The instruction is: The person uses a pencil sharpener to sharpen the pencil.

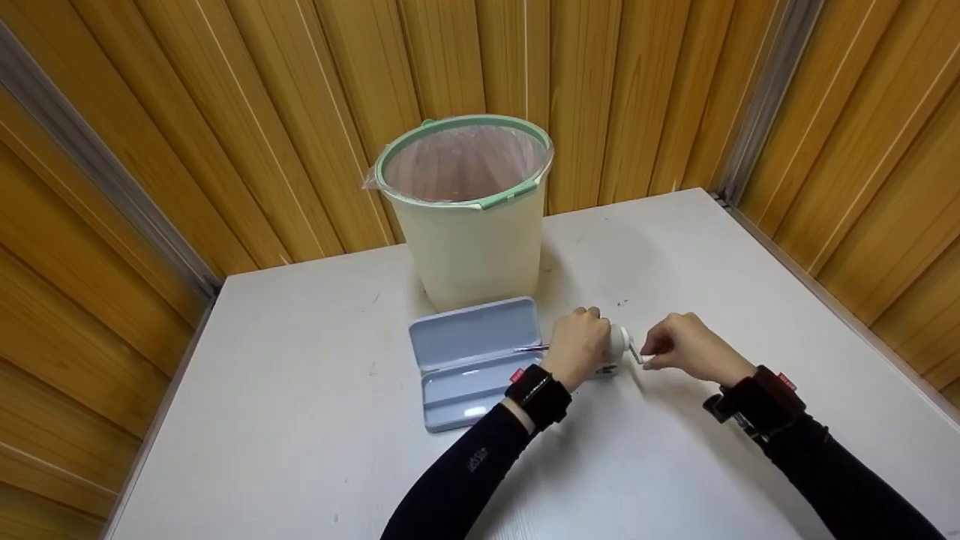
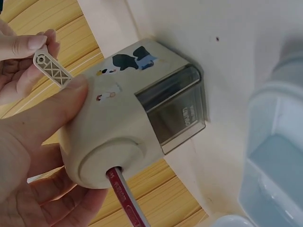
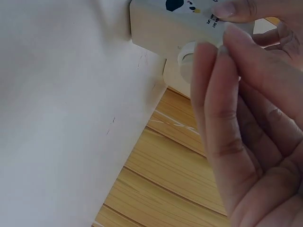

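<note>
A cream pencil sharpener (image 2: 118,99) with cartoon stickers and a clear shavings drawer (image 2: 177,113) stands on the white table. My left hand (image 1: 579,346) grips its body, thumb on one side and fingers round the other. A dark red pencil (image 2: 127,196) sticks out of the sharpener's round front hole, pointing left in the head view. On the opposite side my right hand (image 1: 691,351) pinches the end of the crank handle (image 2: 52,68) between thumb and fingers. In the right wrist view the fingers hide most of the crank.
An open blue pencil case (image 1: 476,334) lies left of the sharpener, its lid tilted back. Behind it stands a cream bucket (image 1: 480,255) with a green rim and a clear plastic liner. Wood-patterned walls (image 1: 300,135) border the white table (image 1: 300,420).
</note>
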{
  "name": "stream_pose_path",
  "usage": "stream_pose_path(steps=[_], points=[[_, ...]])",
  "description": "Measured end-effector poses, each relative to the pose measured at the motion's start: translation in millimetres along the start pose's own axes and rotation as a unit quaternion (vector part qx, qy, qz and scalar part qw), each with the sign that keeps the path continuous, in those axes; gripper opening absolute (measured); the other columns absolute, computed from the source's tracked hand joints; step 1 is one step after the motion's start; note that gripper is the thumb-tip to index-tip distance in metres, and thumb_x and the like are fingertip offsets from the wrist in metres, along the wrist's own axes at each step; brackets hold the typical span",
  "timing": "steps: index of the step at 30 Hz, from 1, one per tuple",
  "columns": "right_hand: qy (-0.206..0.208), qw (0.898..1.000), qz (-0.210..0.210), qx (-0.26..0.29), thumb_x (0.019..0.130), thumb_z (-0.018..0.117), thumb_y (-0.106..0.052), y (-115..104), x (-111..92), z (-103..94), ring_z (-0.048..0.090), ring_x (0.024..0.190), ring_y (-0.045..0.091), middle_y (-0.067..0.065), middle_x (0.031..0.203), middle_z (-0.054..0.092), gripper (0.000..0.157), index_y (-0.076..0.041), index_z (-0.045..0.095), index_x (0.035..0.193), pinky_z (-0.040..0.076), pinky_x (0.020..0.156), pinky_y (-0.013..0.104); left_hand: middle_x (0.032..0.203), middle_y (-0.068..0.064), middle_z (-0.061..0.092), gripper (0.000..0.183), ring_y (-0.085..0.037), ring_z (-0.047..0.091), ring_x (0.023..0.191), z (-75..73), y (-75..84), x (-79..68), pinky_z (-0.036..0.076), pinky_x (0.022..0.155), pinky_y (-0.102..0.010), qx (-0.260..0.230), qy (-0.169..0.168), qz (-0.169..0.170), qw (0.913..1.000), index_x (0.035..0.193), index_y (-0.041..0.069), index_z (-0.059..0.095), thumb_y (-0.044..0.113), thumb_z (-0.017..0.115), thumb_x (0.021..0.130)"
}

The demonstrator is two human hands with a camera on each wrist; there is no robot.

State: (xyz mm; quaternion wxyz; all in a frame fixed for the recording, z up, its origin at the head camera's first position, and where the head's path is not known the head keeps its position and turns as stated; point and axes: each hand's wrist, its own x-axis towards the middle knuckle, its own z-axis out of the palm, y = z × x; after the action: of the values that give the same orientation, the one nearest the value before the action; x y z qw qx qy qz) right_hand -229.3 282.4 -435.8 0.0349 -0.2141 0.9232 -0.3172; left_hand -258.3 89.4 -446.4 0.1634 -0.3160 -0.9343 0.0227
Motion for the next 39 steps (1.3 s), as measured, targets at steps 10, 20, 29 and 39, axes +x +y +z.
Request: stream_pose_path(steps=[10, 20, 29, 39], points=[[0.039, 0.999, 0.001, -0.007, 0.076, 0.080, -0.002, -2, 1, -2.9, 0.063, 0.069, 0.007, 0.007, 0.077, 0.074, 0.006, -0.004, 0.075, 0.078, 0.051, 0.061, 0.020, 0.089, 0.005, 0.071, 0.030, -0.009, 0.065, 0.079, -1.2, -0.4, 2.2, 0.057, 0.066, -0.023, 0.007, -0.004, -0.002, 1.0000, 0.095, 0.018, 0.077, 0.036, 0.085, 0.072], [0.097, 0.995, 0.008, 0.024, 0.074, 0.082, -0.001, -2, -3, 0.7, 0.068, 0.070, 0.006, 0.012, 0.081, 0.076, 0.010, -0.002, 0.076, 0.081, 0.053, 0.064, 0.016, 0.089, 0.006, 0.071, 0.021, -0.009, 0.066, 0.079, -1.7, 2.8, 3.5, 0.057, 0.065, -0.022, 0.014, -0.010, 0.001, 0.9999, 0.092, 0.021, 0.077, 0.031, 0.083, 0.074], [0.169, 0.985, -0.015, 0.012, 0.072, 0.081, 0.003, -3, -3, 5.7, 0.069, 0.068, 0.009, 0.014, 0.079, 0.075, 0.011, -0.001, 0.076, 0.080, 0.053, 0.062, 0.014, 0.089, 0.006, 0.071, 0.020, -0.008, 0.066, 0.078, -0.8, 4.8, 2.4, 0.057, 0.065, -0.022, 0.021, -0.001, 0.008, 0.9998, 0.093, 0.021, 0.078, 0.030, 0.082, 0.076], [0.282, 0.954, -0.077, -0.069, 0.069, 0.079, 0.010, -3, -1, 26.1, 0.073, 0.070, 0.026, 0.012, 0.078, 0.075, 0.014, 0.002, 0.073, 0.079, 0.059, 0.063, 0.029, 0.091, 0.006, 0.071, 0.026, -0.009, 0.066, 0.080, 1.5, 1.0, 2.9, 0.057, 0.066, -0.022, 0.006, -0.007, 0.011, 0.9999, 0.096, 0.020, 0.077, 0.032, 0.083, 0.075]])
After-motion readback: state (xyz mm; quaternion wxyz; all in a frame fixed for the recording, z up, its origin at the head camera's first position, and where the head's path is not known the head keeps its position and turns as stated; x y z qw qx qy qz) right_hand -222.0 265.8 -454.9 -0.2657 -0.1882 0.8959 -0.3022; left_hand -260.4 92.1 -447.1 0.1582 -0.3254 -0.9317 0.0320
